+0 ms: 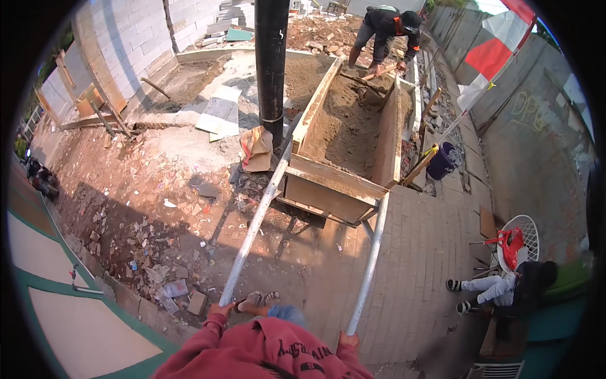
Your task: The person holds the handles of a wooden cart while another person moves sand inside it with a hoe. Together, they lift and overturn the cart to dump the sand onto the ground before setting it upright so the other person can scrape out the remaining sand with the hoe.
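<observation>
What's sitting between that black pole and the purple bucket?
The head view shows a wooden cart box holding sand, then a slanting board, between the pole and the bucket.

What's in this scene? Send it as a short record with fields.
left grip: closed on left handle
right grip: closed on right handle
cart: wooden-sided
load: sand-like material
co-worker: bent over cart's far end
bucket: purple, right of cart
flag: red and white
ground: rubble left, paving right
</observation>
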Motion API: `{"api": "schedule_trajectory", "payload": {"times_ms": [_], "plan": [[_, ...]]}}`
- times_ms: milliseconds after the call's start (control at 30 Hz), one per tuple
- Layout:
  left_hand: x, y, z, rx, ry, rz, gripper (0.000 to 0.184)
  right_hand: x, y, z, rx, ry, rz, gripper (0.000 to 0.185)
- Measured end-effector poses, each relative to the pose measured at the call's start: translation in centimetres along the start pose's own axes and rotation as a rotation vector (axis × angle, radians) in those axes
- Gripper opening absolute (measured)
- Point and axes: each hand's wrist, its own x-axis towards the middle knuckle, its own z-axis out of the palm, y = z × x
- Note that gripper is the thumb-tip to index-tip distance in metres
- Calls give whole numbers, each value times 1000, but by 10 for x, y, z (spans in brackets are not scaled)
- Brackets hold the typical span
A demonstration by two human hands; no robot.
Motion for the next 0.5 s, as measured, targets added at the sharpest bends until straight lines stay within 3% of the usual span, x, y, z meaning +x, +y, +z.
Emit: {"api": "schedule_trajectory", "payload": {"times_ms": [500], "plan": [[-9,18,2,-140,-33,-85,56,10,4,4,-22,-79,45,46]]}}
